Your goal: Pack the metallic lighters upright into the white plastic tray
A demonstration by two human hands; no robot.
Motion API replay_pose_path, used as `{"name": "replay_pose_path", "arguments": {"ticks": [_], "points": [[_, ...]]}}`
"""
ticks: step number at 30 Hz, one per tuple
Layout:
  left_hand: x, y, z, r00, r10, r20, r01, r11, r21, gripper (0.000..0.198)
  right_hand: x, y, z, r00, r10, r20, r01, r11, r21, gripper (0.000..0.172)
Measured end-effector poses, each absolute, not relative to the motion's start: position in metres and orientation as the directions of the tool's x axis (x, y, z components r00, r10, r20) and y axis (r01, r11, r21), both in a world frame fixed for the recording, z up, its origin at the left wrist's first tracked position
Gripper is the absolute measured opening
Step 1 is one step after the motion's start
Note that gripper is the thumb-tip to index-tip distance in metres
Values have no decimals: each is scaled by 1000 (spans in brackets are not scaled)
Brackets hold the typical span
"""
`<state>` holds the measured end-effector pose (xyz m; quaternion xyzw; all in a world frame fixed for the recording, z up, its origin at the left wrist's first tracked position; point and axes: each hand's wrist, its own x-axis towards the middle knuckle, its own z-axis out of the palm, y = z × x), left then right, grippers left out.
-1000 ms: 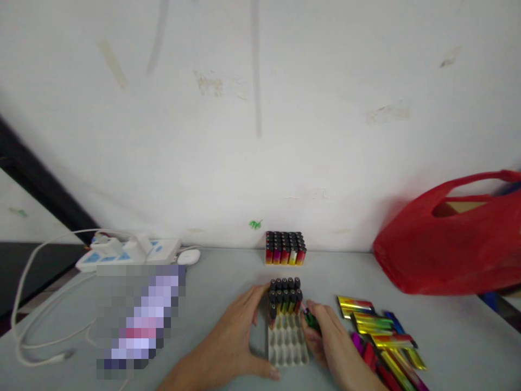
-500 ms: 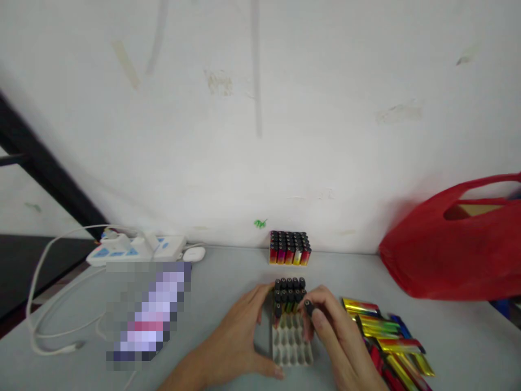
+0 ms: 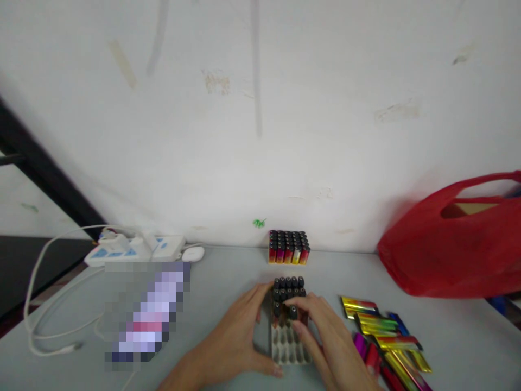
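Black-capped lighter [image 3: 293, 311] seems pinched in the right hand [image 3: 325, 338] while the left hand [image 3: 238, 334] clasps the tray [image 3: 287, 352].

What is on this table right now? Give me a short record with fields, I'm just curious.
Left hand: cupped around the left side of the tray
Right hand: fingertips on a lighter standing upright in the tray
Tray: far rows filled with black-capped lighters, near rows empty
Full tray: by the wall, apart from both hands
Loose lighters: lying flat, right of the right hand
Red bag: far right
Power strip: far left, white cable attached
Table: grey
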<state>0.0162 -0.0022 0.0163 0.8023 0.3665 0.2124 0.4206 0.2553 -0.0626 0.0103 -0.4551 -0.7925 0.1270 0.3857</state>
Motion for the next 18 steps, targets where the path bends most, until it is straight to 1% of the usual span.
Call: {"name": "replay_pose_path", "arguments": {"ticks": [3, 7, 14, 18], "points": [[17, -2, 18, 646, 763, 37, 402, -381, 833, 112, 251, -63, 20, -301, 791, 532, 642, 581, -500, 29], [16, -2, 17, 641, 767, 37, 397, -372, 839, 115, 248, -63, 25, -306, 771, 558, 654, 596, -466, 29], [16, -2, 10, 635, 771, 52, 387, -375, 842, 124, 249, -63, 25, -285, 808, 515, 626, 564, -539, 31], [1, -1, 15, 600, 799, -46, 439, -281, 854, 142, 248, -63, 22, -269, 823, 500, 606, 549, -576, 30]]}}
